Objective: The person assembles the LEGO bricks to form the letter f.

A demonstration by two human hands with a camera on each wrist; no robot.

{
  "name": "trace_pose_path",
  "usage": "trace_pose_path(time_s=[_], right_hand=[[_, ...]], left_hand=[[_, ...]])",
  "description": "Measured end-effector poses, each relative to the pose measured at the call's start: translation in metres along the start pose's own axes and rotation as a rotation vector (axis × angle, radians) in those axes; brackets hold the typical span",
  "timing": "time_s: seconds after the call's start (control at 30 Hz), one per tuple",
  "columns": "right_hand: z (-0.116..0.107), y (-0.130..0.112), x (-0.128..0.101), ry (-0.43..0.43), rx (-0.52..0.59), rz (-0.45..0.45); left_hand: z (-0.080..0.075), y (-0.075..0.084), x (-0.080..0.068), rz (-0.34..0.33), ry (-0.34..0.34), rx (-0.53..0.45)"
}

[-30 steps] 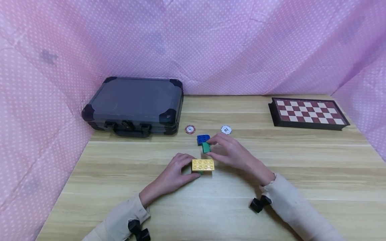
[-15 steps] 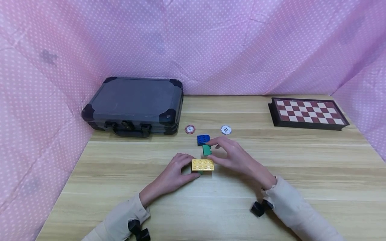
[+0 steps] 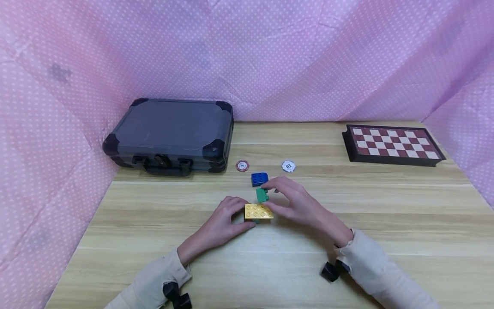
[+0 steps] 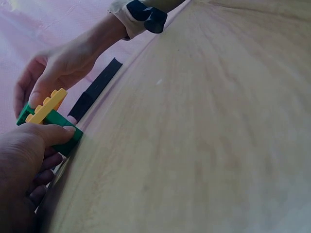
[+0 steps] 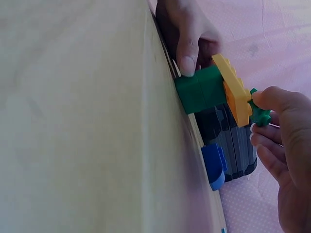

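A yellow brick [image 3: 259, 211] sits on top of a larger green brick [image 5: 200, 89] on the wooden table [image 3: 386, 223]. My left hand [image 3: 225, 221] grips this stack from the left side, thumb on the green brick. My right hand [image 3: 297, 201] pinches a small green brick [image 3: 262, 195] just above the far edge of the yellow brick [image 5: 232, 90]. In the right wrist view the small green brick [image 5: 259, 115] is close above the yellow top. A blue brick [image 3: 259, 178] lies loose just behind.
A dark grey case [image 3: 171, 135] stands at the back left. A red-and-white poker chip [image 3: 242, 165] and a white chip [image 3: 288, 165] lie behind the bricks. A folded chessboard [image 3: 391, 143] sits at the back right. Pink dotted cloth walls [image 3: 247, 56] surround the table.
My right hand has carried the small green brick from beside the blue brick toward me, down to the yellow brick. The left hand and stack have stayed put.
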State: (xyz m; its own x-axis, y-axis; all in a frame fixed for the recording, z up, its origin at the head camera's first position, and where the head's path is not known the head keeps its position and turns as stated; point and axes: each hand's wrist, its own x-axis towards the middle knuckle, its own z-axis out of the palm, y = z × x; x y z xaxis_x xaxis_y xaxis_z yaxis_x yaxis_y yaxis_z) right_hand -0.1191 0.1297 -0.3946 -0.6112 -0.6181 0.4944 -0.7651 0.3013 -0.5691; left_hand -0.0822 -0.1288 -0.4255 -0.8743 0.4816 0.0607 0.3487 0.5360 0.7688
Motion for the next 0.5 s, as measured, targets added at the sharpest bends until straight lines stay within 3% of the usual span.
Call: trace_pose_path(time_s=[0.5], right_hand=[[0.0093,-0.0067,-0.0038,0.030,-0.039,-0.136]], left_hand=[[0.0000,-0.0008,-0.0005,0.008,-0.006,0.007]])
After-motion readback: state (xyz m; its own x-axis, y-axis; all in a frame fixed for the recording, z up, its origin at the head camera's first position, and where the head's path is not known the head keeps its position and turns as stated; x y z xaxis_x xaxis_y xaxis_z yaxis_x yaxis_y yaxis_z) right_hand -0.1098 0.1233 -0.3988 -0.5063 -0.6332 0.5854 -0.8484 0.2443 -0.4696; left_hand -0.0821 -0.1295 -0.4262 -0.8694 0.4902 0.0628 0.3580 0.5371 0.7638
